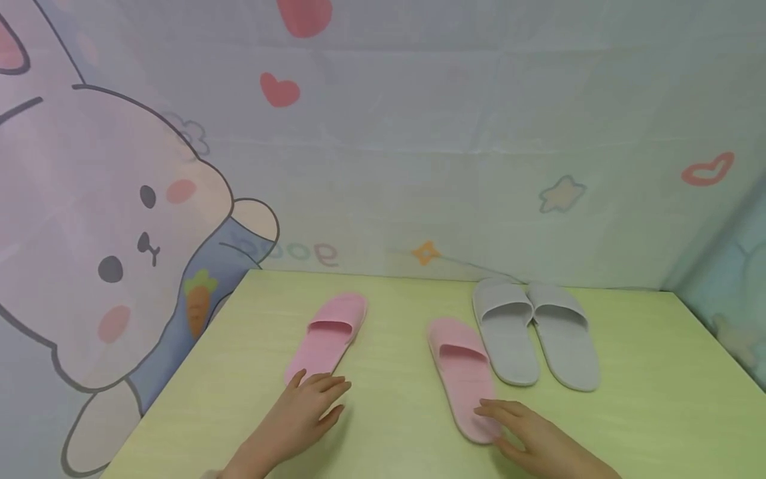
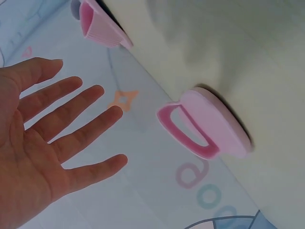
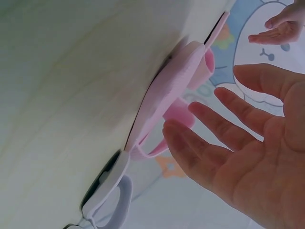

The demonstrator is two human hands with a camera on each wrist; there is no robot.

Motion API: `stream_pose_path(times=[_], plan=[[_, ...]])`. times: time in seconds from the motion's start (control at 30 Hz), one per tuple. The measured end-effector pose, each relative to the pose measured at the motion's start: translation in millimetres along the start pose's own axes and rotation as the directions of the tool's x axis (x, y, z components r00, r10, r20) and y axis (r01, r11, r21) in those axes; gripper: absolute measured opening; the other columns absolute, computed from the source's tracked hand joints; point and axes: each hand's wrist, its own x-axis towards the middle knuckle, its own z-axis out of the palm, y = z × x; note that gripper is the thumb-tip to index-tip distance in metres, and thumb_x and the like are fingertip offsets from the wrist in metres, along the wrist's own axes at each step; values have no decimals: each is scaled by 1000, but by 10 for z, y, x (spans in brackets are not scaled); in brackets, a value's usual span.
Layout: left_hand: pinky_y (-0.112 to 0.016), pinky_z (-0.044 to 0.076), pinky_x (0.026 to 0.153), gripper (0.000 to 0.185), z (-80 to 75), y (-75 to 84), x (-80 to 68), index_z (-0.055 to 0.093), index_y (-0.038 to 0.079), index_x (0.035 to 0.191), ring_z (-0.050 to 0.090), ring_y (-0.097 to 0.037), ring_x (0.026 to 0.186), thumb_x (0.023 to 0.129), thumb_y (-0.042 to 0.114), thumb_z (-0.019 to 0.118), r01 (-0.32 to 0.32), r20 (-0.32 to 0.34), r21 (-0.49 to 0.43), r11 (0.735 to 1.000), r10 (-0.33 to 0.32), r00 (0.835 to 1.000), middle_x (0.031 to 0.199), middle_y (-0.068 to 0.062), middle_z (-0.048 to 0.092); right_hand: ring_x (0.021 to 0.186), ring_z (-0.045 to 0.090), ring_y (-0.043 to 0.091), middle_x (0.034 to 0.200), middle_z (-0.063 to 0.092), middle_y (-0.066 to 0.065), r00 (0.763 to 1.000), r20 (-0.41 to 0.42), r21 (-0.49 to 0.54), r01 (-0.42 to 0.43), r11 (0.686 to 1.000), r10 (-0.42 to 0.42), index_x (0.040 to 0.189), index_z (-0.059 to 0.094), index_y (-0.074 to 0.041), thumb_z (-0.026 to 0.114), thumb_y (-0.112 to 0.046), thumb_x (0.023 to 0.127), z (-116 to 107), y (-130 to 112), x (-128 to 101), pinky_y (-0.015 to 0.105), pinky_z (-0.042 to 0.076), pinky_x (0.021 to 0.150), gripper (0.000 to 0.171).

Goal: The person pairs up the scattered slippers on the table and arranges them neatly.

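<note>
Two pink slippers lie apart on the yellow-green table, toes toward the back. My left hand (image 1: pixel 305 412) hovers near the heel of the left pink slipper (image 1: pixel 326 339), its fingers spread and holding nothing in the left wrist view. Over the heel of the right pink slipper (image 1: pixel 465 379), which is angled slightly, is my right hand (image 1: pixel 532 436). Its fingertips overlap the slipper's edge in the head view, while the right wrist view shows the fingers (image 3: pixel 224 124) extended with nothing in them.
A pair of grey slippers (image 1: pixel 509 339) lies side by side at the back right, close to the right pink slipper. The table (image 1: pixel 383 412) ends at a hanging cloth (image 1: pixel 407 133) printed with a rabbit, hearts and stars.
</note>
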Motion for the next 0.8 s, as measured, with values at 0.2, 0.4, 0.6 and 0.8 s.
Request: stream_pose_path(times=[0.2,0.4,0.6,0.8], plan=[[-54,40,86,28,14,-95,-39,63,12,106,58,-22,102,80,21,63,13,26,11,1000,-14,1000,105,0,65,106,54,19,121,56,2,1000,-13,-21,27,999,-27,123,52,-16,63,-17,81,10,17,16,33,49,81,43],[-55,40,86,27,49,-204,-64,64,12,106,58,-24,103,80,21,63,32,37,16,999,-32,999,106,-2,65,104,55,20,119,57,4,994,-67,-61,79,995,-83,119,54,-16,67,-13,75,14,36,36,34,50,79,46],[-56,41,84,29,85,-329,-62,64,11,106,58,-25,101,79,20,64,28,47,31,999,-29,998,105,-3,65,105,55,20,118,58,4,992,-88,-85,85,993,-92,117,56,-17,69,-12,72,31,49,34,35,50,79,47],[-56,41,83,31,123,-451,-56,64,11,106,59,-26,101,76,19,67,24,60,54,998,-27,998,105,-4,65,103,56,21,117,58,6,990,-89,-98,104,990,-113,116,57,-16,71,-12,70,67,89,25,36,50,78,48]])
